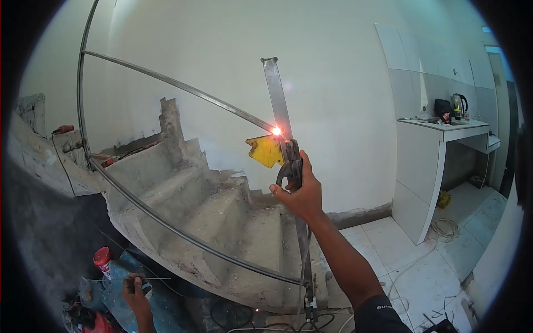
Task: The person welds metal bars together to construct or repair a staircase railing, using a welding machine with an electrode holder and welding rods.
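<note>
My right hand (306,194) is wrapped round a dark welding electrode holder (292,162), raised in front of the upright metal post (275,83). A bright orange-red arc (276,131) glows where the upper sloping rail (189,89) meets that post. Just below the glow, a yellow welding magnet (265,151) sits against the joint. The electrode in the holder is hard to make out. Low on the left, my left hand (136,293) pinches a thin rod (158,278), which looks like a welding electrode lying crosswise. The lower rail (194,237) runs down to the post's foot.
Rough concrete stairs (205,213) rise to the left behind the rails. A red-lidded container (102,256) stands at lower left. Cables (444,227) lie on the tiled floor at right, near a tiled counter (419,183) bearing a kettle (459,104).
</note>
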The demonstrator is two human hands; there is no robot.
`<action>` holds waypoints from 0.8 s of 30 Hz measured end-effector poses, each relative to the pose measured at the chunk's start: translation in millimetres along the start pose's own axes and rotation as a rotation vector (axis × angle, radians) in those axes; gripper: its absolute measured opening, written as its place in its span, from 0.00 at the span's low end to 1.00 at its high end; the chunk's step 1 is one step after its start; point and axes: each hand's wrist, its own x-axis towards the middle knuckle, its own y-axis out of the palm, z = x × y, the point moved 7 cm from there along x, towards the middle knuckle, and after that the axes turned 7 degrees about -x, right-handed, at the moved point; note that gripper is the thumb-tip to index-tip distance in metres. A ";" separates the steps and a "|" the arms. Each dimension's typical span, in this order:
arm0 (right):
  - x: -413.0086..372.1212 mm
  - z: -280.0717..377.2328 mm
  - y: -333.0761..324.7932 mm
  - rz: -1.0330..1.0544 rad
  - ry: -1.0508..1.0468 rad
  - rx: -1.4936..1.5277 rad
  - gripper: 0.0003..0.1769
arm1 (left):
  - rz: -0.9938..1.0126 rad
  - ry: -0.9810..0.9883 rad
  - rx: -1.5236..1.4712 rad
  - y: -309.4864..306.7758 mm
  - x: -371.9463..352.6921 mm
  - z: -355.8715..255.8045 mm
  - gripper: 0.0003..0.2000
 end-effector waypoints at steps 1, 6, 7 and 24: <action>0.0 0.1 0.2 -0.008 0.003 0.027 0.63 | 0.002 -0.001 -0.026 -2.4 2.1 5.7 0.05; -0.5 1.1 -0.6 0.030 0.073 0.051 0.63 | -0.037 -0.036 -0.052 -3.2 -0.4 3.1 0.04; 0.3 1.9 -0.5 -0.008 0.044 0.120 0.63 | -0.039 -0.035 -0.053 -3.8 -0.3 3.5 0.04; -148.1 -92.5 -80.6 -0.255 1.071 0.638 0.19 | -0.116 -0.354 0.031 -47.3 43.1 -30.0 0.12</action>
